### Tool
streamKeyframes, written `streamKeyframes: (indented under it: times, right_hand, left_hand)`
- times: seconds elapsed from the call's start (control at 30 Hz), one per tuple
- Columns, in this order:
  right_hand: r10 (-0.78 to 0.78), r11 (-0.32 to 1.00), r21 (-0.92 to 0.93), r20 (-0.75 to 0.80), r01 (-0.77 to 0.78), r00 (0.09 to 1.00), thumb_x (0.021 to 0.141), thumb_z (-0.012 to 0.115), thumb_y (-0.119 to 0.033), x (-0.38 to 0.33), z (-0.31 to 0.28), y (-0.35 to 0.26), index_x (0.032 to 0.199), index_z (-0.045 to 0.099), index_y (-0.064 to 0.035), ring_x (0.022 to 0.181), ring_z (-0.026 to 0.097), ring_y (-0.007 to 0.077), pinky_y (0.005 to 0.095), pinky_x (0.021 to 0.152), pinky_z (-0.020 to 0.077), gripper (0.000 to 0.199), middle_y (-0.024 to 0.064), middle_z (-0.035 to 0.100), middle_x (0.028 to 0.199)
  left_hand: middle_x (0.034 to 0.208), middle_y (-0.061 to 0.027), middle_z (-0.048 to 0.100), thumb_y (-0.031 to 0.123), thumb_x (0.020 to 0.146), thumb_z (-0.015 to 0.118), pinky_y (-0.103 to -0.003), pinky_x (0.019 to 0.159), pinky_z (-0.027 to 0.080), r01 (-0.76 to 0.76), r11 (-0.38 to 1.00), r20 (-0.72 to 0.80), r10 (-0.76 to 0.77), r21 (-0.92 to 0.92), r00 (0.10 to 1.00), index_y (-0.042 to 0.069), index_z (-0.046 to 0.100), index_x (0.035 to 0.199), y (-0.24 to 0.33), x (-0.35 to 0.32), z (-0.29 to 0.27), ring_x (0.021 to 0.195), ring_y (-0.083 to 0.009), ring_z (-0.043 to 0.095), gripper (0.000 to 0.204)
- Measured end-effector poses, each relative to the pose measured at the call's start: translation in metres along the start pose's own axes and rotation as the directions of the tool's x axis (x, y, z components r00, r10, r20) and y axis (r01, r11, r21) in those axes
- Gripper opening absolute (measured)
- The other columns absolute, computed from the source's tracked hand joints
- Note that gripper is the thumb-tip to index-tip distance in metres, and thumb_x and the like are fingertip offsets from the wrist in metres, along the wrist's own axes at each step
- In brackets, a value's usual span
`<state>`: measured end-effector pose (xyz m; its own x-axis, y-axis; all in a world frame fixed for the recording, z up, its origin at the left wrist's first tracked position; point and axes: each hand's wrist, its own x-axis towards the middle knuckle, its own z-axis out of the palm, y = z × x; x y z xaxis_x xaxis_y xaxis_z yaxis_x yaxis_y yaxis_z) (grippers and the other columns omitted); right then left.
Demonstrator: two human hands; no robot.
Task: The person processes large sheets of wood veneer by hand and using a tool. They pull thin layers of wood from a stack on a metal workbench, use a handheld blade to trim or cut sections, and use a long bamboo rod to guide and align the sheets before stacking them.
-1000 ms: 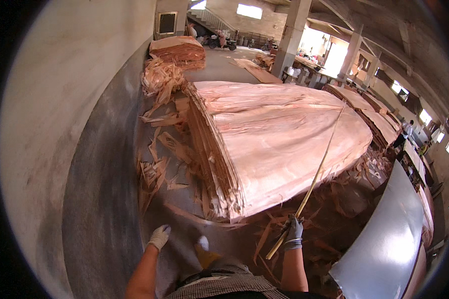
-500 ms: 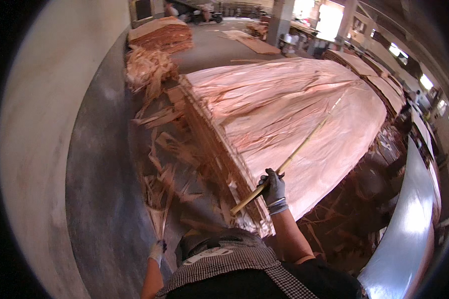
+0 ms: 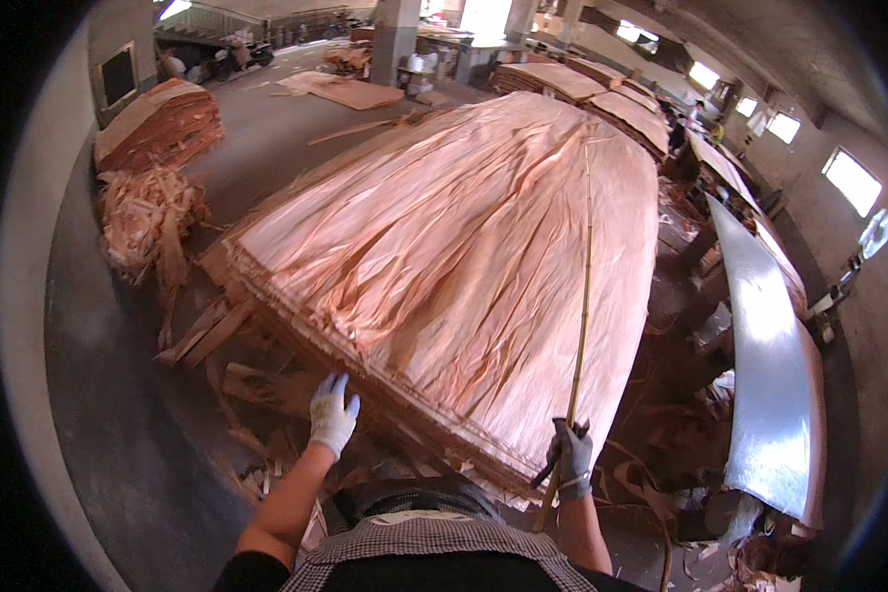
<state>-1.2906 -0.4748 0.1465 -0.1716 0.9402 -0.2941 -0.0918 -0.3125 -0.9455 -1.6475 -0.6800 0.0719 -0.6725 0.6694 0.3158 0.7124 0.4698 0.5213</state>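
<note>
"Where's the sheet?"

"The top sheet [image 3: 523, 286] spreads at my 12 o'clock, over the stack [image 3: 444, 434]."

"And your grip?"

"My right hand [image 3: 572, 459], at 1 to 2 o'clock, is clenched round the stick [image 3: 583, 306] near its lower end; the stick runs up across the sheet towards 12. My left hand [image 3: 334, 414], at 11, is empty, fingers spread beside the near edge. Touching? I can't tell."

"How far along?"

"Laid over the stack, I'd judge; long creases remain, so it isn't flat yet."
</note>
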Motion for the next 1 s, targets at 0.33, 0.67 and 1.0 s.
streamKeyframes:
  times: [0.33, 0.67, 1.0]
  right_hand:
    - [0.027, 0.986, -0.160, -0.141, -0.050, 0.990, 0.081, 0.064, -0.016, -0.019, 0.033, 0.017, 0.081, 0.057, -0.0065, 0.036, 0.042, 0.0095, 0.0247, 0.033, 0.0322, 0.012, 0.0007, 0.048, 0.052]
    - [0.089, 0.967, -0.226, -0.140, -0.119, 0.986, 0.082, 0.064, -0.020, 0.053, 0.034, 0.040, 0.085, 0.058, -0.0053, 0.034, 0.044, 0.0122, 0.0263, 0.032, 0.0363, 0.016, 0.0016, 0.049, 0.049]
    - [0.038, 0.955, -0.277, -0.229, -0.103, 0.973, 0.085, 0.060, -0.024, 0.052, 0.052, 0.067, 0.087, 0.058, -0.0083, 0.035, 0.045, 0.0119, 0.0258, 0.032, 0.0356, 0.016, 0.0011, 0.049, 0.050]
  left_hand:
    - [0.095, -0.0113, 0.063, 0.044, 0.065, 0.069, -0.044, 0.078, 0.044, 0.217, 0.970, 0.209, -0.236, 0.110, 0.949, 0.015, 0.066, 0.090, -0.066, 0.178, 0.054, 0.090, -0.0308, 0.058, 0.038]
    - [0.079, -0.0146, 0.063, 0.032, 0.081, 0.063, -0.035, 0.065, 0.046, 0.113, 0.937, -0.074, -0.145, -0.332, 0.987, 0.000, 0.060, 0.089, -0.025, 0.302, -0.100, 0.068, -0.0222, 0.056, 0.033]
    - [0.075, -0.0016, 0.060, 0.030, 0.075, 0.070, -0.023, 0.054, 0.045, -0.121, 0.690, -0.140, 0.030, -0.714, 0.990, 0.006, 0.059, 0.094, 0.077, 0.369, -0.211, 0.061, -0.0094, 0.054, 0.033]
